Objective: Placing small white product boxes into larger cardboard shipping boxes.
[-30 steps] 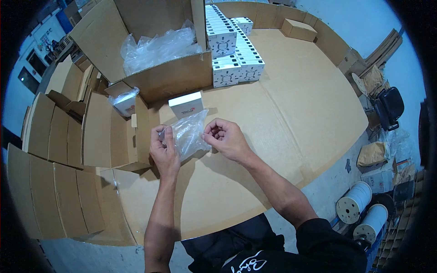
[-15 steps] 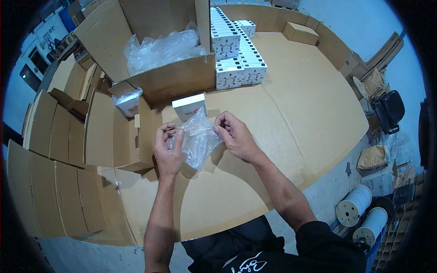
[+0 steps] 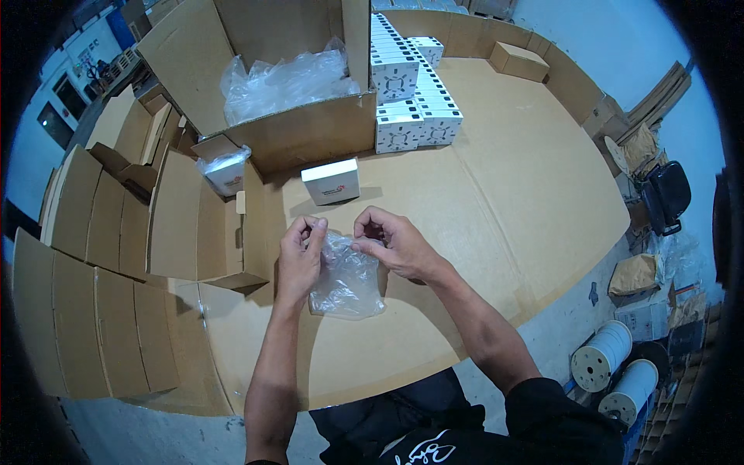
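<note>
At six o'clock from the white box [image 3: 332,183], the left hand [image 3: 301,260] pinches a clear plastic bag [image 3: 346,293] over the tabletop [image 3: 496,201] at its eleven o'clock edge, the right hand [image 3: 399,246] at one, thumbs against fingertips, presumably keeping the film spread.

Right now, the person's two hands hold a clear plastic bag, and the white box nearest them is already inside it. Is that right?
Not quite: the white box isn't inside the clear plastic bag. The head view shows the box standing on the cardboard surface, apart from the bag and beyond the left hand and right hand, which do hold the bag.
</note>
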The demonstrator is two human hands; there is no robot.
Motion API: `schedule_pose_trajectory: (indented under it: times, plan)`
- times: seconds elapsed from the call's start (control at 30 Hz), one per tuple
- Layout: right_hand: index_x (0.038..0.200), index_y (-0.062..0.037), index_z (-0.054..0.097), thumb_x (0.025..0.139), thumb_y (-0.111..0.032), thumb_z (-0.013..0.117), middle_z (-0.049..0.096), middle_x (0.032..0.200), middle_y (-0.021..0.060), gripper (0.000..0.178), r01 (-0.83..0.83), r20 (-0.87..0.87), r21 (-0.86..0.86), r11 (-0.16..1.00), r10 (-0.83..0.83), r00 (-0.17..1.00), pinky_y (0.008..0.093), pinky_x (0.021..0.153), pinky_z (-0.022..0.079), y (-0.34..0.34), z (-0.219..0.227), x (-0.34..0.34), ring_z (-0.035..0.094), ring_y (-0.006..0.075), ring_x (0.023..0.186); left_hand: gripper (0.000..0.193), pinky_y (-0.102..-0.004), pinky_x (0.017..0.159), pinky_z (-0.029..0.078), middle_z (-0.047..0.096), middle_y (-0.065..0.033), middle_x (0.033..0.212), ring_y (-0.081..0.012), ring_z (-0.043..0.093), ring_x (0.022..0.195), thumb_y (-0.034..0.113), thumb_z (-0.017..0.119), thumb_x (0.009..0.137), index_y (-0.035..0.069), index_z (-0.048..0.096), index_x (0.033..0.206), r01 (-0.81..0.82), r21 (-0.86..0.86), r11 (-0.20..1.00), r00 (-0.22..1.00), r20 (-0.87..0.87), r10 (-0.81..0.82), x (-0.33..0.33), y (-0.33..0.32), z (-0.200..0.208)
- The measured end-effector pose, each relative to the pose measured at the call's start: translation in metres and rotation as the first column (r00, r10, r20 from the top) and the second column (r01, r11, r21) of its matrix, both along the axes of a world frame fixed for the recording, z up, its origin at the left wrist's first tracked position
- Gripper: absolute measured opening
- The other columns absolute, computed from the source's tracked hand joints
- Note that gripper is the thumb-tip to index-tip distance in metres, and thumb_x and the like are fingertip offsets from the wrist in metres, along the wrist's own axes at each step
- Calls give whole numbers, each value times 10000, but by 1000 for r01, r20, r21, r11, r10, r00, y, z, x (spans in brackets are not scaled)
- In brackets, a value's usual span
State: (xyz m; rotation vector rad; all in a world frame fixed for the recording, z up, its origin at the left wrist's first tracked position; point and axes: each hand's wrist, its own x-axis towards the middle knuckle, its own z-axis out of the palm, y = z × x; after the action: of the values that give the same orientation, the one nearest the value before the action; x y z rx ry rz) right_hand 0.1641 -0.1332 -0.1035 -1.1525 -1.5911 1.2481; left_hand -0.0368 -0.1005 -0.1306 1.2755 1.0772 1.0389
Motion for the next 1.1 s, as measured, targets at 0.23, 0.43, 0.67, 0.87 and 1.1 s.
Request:
schedule_pose_trajectory:
  times: [0.23,0.43,0.67,0.87,1.1]
  plan:
    - [1020,-48,569,877,41,717,566,952,-2,224,55,-293,25,998,-46,955,247,802,488,6,-6,12,551,76,884,306,-240,585,383,555,17,727,-44,459,661,332,691,986,63,573,901,-130,41,991,982,-135,134,-4,3,-2]
    - [1081,-30,600,926,-59,723,580,905,-16,200,182,-462,-100,978,-207,862,228,756,474,4,9,10,559,63,869,373,-252,586,386,523,37,727,-60,452,663,383,756,929,69,561,879,-154,120,981,982,-91,166,-10,3,-2]
    - [1027,-28,661,979,-104,667,637,885,-18,90,116,-212,-230,966,-166,963,202,655,455,5,0,12,564,54,788,371,-239,600,397,529,38,734,-53,475,679,356,780,913,61,558,875,-102,83,991,993,-56,107,-6,0,5]
    - [1015,-23,663,956,-52,678,634,918,-11,68,170,-424,-171,970,-228,877,220,681,475,11,-19,20,575,60,818,239,-237,600,407,536,31,761,-47,473,679,236,714,975,54,569,920,-127,23,992,990,60,125,-3,2,8]
    - [1057,-15,661,932,-76,719,650,948,1,151,188,-359,-167,968,-238,903,232,752,507,4,2,-1,600,73,839,209,-225,673,419,553,10,862,-71,492,794,200,703,982,49,564,939,-168,234,958,985,63,158,-2,5,-5]
